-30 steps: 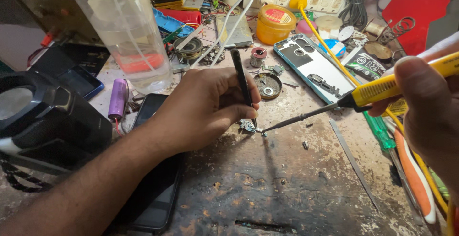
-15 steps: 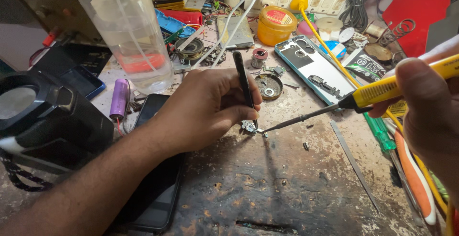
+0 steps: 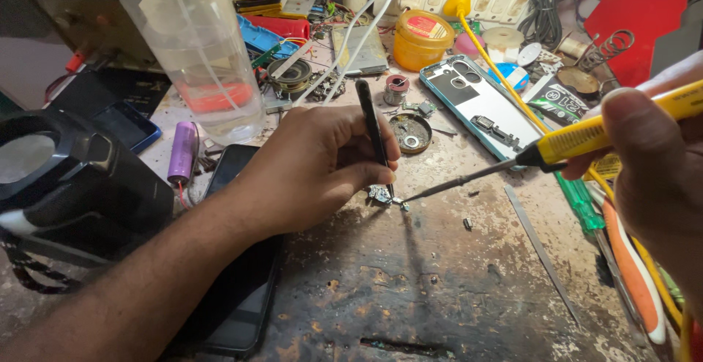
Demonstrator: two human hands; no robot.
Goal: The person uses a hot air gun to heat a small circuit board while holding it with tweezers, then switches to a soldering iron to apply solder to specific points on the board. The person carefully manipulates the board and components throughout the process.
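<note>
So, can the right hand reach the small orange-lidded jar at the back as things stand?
Probably not directly: the right hand holds a yellow soldering iron, so the orange-lidded jar stays hard to take.

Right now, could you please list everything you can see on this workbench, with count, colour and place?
Tweezers: one, black, in left hand.
Soldering iron: one, yellow, in right hand, tip at small part.
Small part: one, metallic, bench centre.
Phone back cover: one, teal, behind centre.
Plastic bottle: one, clear, back left.
Round tin: one, yellow, back centre.
Battery cell: one, purple, left.
Dark phone: one, black, under left forearm.
Workbench: one, worn brown.
Left hand: centre.
Right hand: right edge.
</note>
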